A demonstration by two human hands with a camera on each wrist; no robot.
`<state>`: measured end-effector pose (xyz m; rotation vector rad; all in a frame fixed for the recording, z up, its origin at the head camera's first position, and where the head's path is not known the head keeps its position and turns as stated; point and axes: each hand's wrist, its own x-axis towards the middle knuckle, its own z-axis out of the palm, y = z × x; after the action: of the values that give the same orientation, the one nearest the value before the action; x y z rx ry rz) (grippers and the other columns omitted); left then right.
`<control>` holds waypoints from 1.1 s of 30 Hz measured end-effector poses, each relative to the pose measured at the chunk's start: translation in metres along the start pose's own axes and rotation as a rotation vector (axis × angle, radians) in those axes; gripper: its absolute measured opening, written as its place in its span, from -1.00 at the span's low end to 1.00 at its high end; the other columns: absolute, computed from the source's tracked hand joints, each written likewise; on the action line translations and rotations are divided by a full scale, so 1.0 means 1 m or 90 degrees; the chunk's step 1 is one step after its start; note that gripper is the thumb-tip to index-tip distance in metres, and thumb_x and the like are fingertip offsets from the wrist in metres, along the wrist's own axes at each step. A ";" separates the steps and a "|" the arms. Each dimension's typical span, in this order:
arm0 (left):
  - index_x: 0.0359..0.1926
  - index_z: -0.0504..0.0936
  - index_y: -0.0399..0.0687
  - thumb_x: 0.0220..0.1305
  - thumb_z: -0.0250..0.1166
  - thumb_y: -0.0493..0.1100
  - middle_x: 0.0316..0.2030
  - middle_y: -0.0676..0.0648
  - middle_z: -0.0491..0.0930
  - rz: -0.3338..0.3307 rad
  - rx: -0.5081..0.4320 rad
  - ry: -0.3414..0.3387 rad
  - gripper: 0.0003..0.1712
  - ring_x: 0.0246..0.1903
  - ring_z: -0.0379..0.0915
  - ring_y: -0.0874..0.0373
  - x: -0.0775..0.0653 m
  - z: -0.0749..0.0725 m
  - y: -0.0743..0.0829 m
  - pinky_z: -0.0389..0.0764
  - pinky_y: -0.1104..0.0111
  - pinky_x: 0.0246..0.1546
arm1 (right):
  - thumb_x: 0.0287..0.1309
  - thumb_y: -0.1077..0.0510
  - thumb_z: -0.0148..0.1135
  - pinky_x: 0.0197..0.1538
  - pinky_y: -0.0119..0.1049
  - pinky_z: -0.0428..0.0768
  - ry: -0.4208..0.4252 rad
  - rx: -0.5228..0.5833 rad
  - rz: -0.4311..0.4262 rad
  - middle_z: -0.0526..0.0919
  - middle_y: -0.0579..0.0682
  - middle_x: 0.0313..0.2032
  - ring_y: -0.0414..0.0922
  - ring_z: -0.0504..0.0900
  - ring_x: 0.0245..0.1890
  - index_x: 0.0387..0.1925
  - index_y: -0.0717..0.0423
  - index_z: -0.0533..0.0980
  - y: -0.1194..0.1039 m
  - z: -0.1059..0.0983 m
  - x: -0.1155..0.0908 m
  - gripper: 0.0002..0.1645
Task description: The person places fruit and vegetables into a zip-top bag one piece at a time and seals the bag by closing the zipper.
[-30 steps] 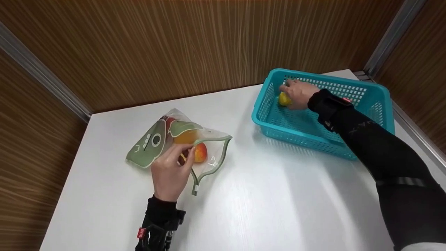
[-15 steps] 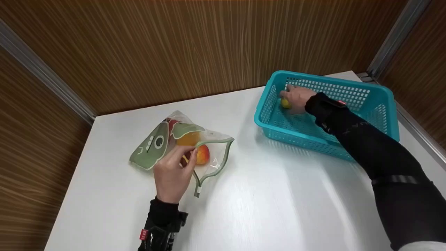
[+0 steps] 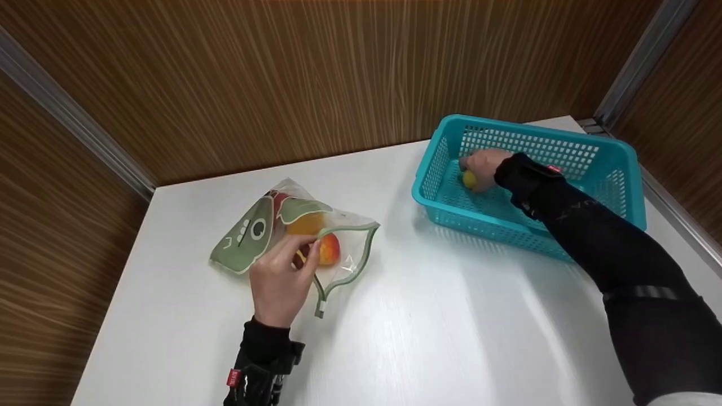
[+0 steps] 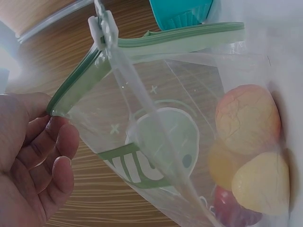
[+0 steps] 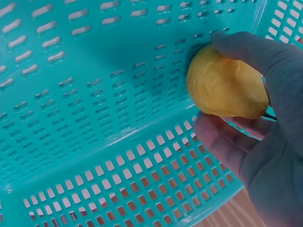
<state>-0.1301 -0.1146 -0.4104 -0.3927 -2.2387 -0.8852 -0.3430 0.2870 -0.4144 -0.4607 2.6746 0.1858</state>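
My left hand (image 3: 280,276) pinches the green zip edge of a clear zip bag (image 4: 161,71) between thumb and fingertips. The bag lies on its side with its mouth spread toward the right, and a green cartoon face is printed on it. Inside show a red-orange peach (image 3: 329,249), an orange (image 3: 305,224) and, in the left wrist view, a yellow fruit (image 4: 262,183) and a dark red fruit (image 4: 233,207). My right hand (image 3: 486,167) is down in a turquoise basket (image 3: 474,210). Thumb and fingers curl round a yellow pear (image 5: 226,84) with a dark stem.
The basket stands at the back right of the white table (image 3: 395,332), its perforated walls rising around my right hand. A wood-grain panel (image 3: 316,84) borders the table at the back, with more panels at left and right.
My right hand has moved slightly nearer inside the basket, its fingers closing round the pear, which has shifted along with it. My left hand keeps its pinch on the bag's edge.
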 end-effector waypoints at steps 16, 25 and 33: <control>-0.35 0.70 -0.09 0.11 0.38 -0.18 -0.54 -0.01 0.65 0.006 -0.001 0.002 -0.91 -0.62 0.51 0.15 0.004 0.002 -0.001 0.52 0.40 -0.62 | -0.08 0.09 0.41 -0.08 -0.05 0.58 0.049 0.035 0.003 0.55 0.19 -0.03 0.03 0.49 -0.16 0.20 0.11 0.36 0.006 -0.017 -0.017 -0.25; -0.35 0.69 -0.10 0.10 0.39 -0.21 -0.54 -0.01 0.65 0.004 -0.010 -0.003 -0.92 -0.61 0.50 0.16 0.004 0.004 -0.003 0.54 0.36 -0.62 | -0.13 0.08 0.42 -0.12 -0.04 0.63 0.170 0.062 -0.023 0.50 0.19 -0.07 0.06 0.50 -0.20 0.11 0.09 0.37 -0.005 -0.041 -0.052 -0.29; -0.36 0.69 -0.09 0.12 0.37 -0.20 -0.55 0.00 0.64 0.017 -0.010 0.004 -0.93 -0.62 0.51 0.16 0.005 0.002 -0.005 0.49 0.44 -0.62 | -0.16 0.07 0.42 -0.14 -0.04 0.65 0.285 0.097 -0.069 0.46 0.11 -0.13 0.05 0.50 -0.22 0.05 0.03 0.39 -0.038 -0.066 -0.087 -0.34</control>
<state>-0.1374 -0.1167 -0.4101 -0.4252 -2.2171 -0.8892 -0.2803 0.2636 -0.3201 -0.6621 3.0542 -0.1739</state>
